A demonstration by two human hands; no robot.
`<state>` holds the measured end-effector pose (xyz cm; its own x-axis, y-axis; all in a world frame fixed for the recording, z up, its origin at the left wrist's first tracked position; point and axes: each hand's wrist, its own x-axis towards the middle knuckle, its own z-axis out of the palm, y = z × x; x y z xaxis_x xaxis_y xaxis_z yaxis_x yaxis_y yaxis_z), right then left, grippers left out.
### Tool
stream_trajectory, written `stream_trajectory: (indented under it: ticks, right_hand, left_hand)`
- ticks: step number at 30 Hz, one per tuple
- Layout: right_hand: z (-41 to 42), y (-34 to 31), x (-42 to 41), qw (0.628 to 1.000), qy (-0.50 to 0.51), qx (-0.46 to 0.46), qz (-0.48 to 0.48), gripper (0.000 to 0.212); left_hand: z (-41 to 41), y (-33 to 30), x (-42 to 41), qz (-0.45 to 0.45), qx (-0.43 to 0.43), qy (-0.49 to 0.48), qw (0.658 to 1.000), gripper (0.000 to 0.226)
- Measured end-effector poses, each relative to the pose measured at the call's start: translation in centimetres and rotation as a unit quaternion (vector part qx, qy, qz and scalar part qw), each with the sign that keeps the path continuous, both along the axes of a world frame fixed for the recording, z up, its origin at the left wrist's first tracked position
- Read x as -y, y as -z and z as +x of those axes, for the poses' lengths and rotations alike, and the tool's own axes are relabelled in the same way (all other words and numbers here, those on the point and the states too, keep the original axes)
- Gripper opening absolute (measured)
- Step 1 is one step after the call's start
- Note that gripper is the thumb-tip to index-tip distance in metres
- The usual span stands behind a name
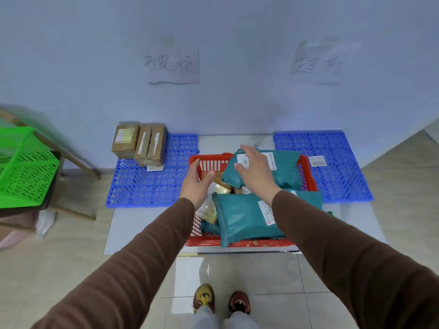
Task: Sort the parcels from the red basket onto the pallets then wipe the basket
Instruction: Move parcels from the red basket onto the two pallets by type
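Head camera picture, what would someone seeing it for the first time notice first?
Probably the red basket on the floor at centre, piled with teal parcels, with both brown-sleeved arms reaching over it: the left hand open by its far-left corner, the right hand open over the rear parcel. Next, the two blue pallets by the wall: the left pallet holds cardboard boxes, the right pallet a small white label.

Counts across the frame

Two blue pallets (152, 186) (337, 167), one red basket (308, 176), two large teal parcels (280, 169) (242, 214), two brown box stacks (124, 140) (150, 146), two wall signs (174, 64) (317, 61), one green crate (23, 167).
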<state>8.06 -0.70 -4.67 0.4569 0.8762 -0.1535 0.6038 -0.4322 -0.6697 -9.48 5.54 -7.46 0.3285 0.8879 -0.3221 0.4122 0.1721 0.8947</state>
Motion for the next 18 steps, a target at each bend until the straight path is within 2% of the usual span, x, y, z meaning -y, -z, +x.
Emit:
stream_trajectory:
  ticks: [4,7,11,14,18]
  right_hand:
    - [3.9,0.2,1.9,0.998,0.061,-0.012,-0.028,0.060]
    - [6.6,1.0,3.4,0.991,0.119,-0.039,-0.042,0.063]
    - [9.8,2.5,4.9,0.984,0.154,-0.064,-0.068,0.070]
    - [12.0,4.3,5.4,0.976,0.164,-0.112,-0.093,0.081]
    - [16.6,10.9,4.9,0.954,0.184,-0.210,-0.113,0.108]
  left_hand:
    - [2.3,1.0,0.6,-0.043,0.011,0.018,0.999,0.082]
    - [3.8,2.5,0.6,-0.080,0.026,0.015,0.996,0.098]
    - [5.8,3.3,1.5,-0.102,0.017,-0.013,0.995,0.078]
    - [7.0,4.1,1.7,-0.108,-0.011,-0.026,0.994,0.077]
    - [7.5,8.8,0.2,-0.104,-0.033,-0.052,0.993,0.100]
